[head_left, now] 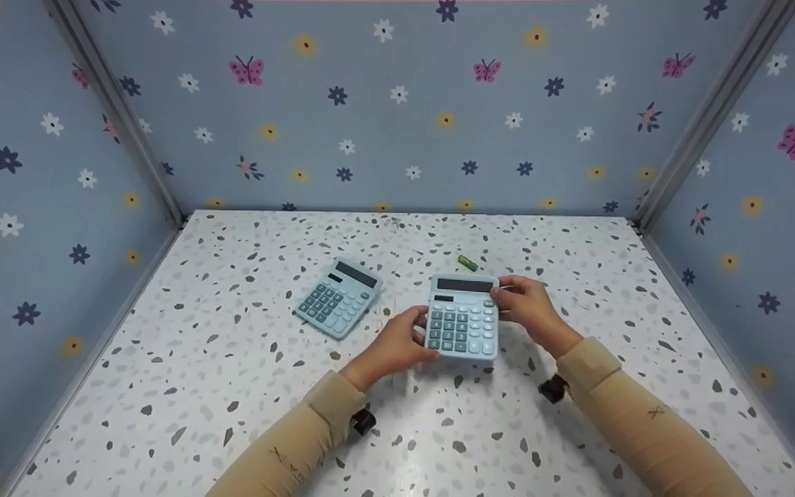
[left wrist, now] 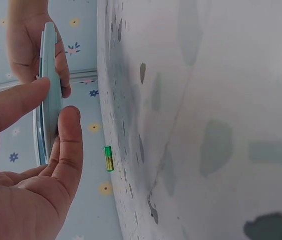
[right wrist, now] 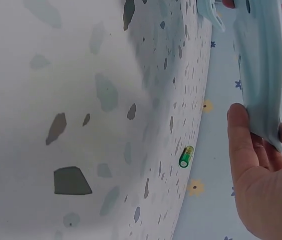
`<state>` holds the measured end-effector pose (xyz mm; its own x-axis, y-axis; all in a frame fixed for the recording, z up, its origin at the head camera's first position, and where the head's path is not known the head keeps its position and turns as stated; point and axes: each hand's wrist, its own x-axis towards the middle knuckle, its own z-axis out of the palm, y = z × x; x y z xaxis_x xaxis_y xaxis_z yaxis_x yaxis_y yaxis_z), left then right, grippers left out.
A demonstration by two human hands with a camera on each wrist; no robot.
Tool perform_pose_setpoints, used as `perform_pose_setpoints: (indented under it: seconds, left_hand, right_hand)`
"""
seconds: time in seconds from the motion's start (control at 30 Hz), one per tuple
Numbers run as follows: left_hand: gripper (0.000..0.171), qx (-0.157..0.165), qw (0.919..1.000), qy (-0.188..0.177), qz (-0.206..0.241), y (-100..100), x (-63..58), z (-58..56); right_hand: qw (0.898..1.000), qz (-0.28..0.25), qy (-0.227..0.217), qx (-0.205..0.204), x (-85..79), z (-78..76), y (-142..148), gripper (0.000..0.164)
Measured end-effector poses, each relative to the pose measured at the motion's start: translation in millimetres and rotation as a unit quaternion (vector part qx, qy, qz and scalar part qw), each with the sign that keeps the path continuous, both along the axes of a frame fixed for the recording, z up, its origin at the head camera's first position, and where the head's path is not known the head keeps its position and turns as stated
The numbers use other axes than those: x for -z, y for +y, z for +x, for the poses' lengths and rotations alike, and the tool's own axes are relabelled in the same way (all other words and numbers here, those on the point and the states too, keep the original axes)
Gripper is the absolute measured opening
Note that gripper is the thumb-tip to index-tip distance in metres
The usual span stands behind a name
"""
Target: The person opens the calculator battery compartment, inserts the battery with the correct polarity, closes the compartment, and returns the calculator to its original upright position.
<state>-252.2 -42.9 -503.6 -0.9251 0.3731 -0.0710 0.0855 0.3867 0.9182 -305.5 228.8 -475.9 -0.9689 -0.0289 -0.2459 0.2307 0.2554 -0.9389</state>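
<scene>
A light blue calculator (head_left: 463, 317) is held up off the table between both hands, its keys and dark display facing the head camera. My left hand (head_left: 401, 342) grips its left edge, thumb near the lower corner and fingers behind. On the opposite side, my right hand (head_left: 528, 307) pinches the upper right edge, thumb in front. The left wrist view catches the calculator (left wrist: 51, 95) edge-on, with a gap to the table. Its pale back (right wrist: 260, 65) faces the right wrist camera. A second matching calculator (head_left: 339, 298) lies keys up to the left, turned at an angle.
A small green battery (head_left: 467, 262) lies on the speckled white table (head_left: 232, 386) just beyond the held calculator. Blue panels (head_left: 397, 138) printed with flowers and butterflies enclose the table at the back and both sides.
</scene>
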Motion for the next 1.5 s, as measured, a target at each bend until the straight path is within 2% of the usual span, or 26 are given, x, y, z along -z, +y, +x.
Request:
perform_pose_setpoints:
  seconds: [0.27,0.5,0.73,1.0,1.27,1.5]
  left_hand:
    - [0.089,-0.002,0.9999,0.005,-0.009,11,-2.1,-2.9]
    - [0.090,0.005,1.0000,0.007,-0.002,22,-5.2,-8.3]
    - [0.091,0.000,0.9999,0.014,-0.008,34,-6.7,-13.6]
    - [0.083,-0.007,0.9991,0.041,0.002,50,-10.4,-20.6]
    - [0.068,-0.017,0.9969,0.074,-0.021,67,-12.5,-25.0]
    - [0.061,0.012,0.9968,0.076,0.021,78,-8.7,-27.4]
  right_hand:
    - [0.999,0.055,-0.001,-0.001,-4.1,-7.4,5,0.036]
    - [0.998,0.061,0.031,-0.011,-5.9,-12.4,15,0.041]
    - [0.998,0.067,0.021,0.001,-8.9,-18.5,23,0.043]
    - [0.997,0.072,0.020,0.026,-9.9,-27.3,35,0.045]
    - [0.997,0.074,0.012,0.035,-11.3,-37.4,47,0.046]
    - [0.995,0.097,-0.014,0.035,-9.5,-42.7,54,0.045]
